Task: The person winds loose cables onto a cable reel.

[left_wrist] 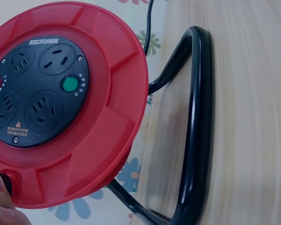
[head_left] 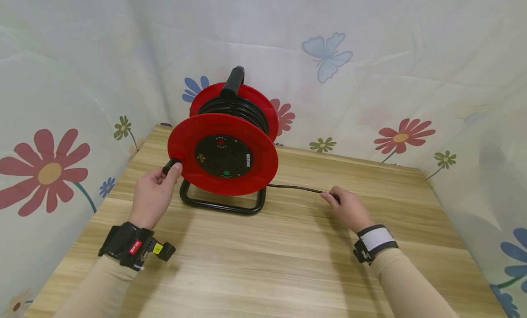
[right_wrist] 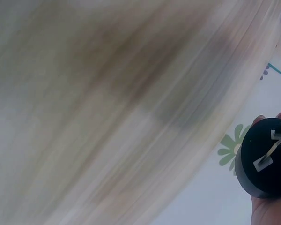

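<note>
A red cable reel (head_left: 224, 185) with black cable (head_left: 236, 108) wound between its discs stands on a black tube frame (head_left: 222, 208). My left hand (head_left: 154, 192) pinches the black crank knob (head_left: 169, 165) at the reel's left rim; fingertips and knob show at the lower left corner of the left wrist view. Off to the right, my right hand (head_left: 347, 207) holds the cable's free end, with a stretch of cable (head_left: 294, 186) running from the reel to it. In the right wrist view that hand grips a round black plug (right_wrist: 257, 173) with flat metal prongs.
The reel's black face (left_wrist: 61, 108) carries several sockets, a red button and a green one. A black carrying handle (head_left: 233, 82) rises on top. Under everything lies a wood-grain table (head_left: 255, 263), backed and flanked by a flowered white cloth (head_left: 370, 80).
</note>
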Demonstrator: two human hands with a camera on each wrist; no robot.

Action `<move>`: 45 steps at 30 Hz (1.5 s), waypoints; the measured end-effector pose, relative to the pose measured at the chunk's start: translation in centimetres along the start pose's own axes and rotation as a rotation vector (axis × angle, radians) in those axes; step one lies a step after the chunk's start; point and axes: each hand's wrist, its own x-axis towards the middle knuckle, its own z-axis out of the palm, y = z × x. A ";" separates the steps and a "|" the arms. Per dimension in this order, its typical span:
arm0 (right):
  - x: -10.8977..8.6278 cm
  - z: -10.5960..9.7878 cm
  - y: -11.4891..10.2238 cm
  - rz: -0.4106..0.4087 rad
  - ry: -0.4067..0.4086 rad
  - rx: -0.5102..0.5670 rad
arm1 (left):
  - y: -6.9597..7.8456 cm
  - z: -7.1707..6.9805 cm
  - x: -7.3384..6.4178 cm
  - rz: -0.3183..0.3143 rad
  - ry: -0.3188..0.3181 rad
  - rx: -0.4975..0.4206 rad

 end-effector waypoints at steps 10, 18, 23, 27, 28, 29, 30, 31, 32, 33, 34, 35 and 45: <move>0.6 0.8 -1.3 -0.004 -0.018 0.017 | 1.2 -0.4 0.4 0.036 0.047 -0.017; 1.0 1.4 -2.2 -0.003 -0.032 0.028 | 2.0 -0.7 0.7 0.066 0.064 -0.027; 1.3 2.1 -2.4 -0.020 -0.039 0.035 | 2.6 -0.8 0.8 0.104 0.087 -0.052; 1.5 2.6 -2.8 -0.037 -0.044 0.035 | 3.2 -0.8 0.9 0.101 0.104 -0.068; 1.6 2.8 -3.0 -0.044 -0.044 0.035 | 3.4 -0.8 0.9 0.095 0.104 -0.069; 1.6 2.9 -3.1 -0.051 -0.044 0.039 | 3.5 -0.8 0.9 0.093 0.104 -0.069; 1.7 3.0 -3.3 -0.054 -0.045 0.042 | 3.7 -0.8 0.9 0.092 0.103 -0.067; 1.7 3.1 -3.5 -0.059 -0.045 0.046 | 3.9 -0.8 0.9 0.093 0.099 -0.066; 1.8 3.2 -3.6 -0.062 -0.045 0.050 | 4.1 -0.8 0.9 0.099 0.095 -0.064; 1.8 3.3 -3.8 -0.064 -0.045 0.051 | 4.3 -0.8 0.9 0.106 0.090 -0.063; 1.8 3.4 -3.9 -0.066 -0.044 0.056 | 4.4 -0.8 0.9 0.114 0.085 -0.065; 1.9 3.5 -4.0 -0.067 -0.044 0.058 | 4.6 -0.8 0.9 0.119 0.082 -0.066; 2.4 4.7 -4.8 -0.070 -0.074 0.082 | 6.4 -1.0 1.3 0.143 -0.032 0.016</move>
